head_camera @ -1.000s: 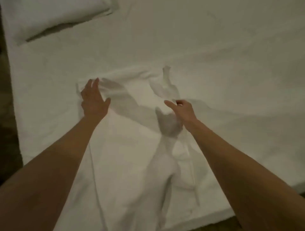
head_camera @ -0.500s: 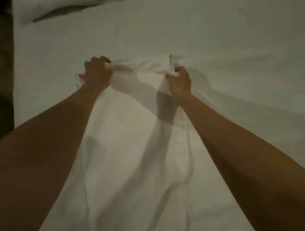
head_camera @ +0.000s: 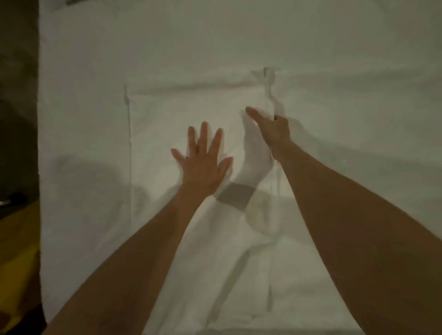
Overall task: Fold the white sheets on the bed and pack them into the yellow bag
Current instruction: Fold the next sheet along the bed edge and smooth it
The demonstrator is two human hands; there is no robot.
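A white sheet (head_camera: 167, 114) lies spread on the bed as a long rectangle, its far edge across the middle of the view. My left hand (head_camera: 203, 162) lies flat on it with fingers spread. My right hand (head_camera: 272, 129) grips the sheet's right edge, thumb stretched out over the cloth and fingers curled under the hem. A strip of the yellow bag (head_camera: 16, 251) shows at the lower left beside the bed.
The white bed (head_camera: 358, 71) fills nearly the whole view. Its left edge (head_camera: 39, 167) drops to a dark floor, where a dark object (head_camera: 12, 200) sits above the yellow bag. A pillow's edge (head_camera: 71, 2) peeks in at the top left.
Both hands let go of the sheet's far corners and drew back toward me. The left hand has flattened on the sheet's middle; the right now holds the right edge. The sheet's far edge lies laid out.
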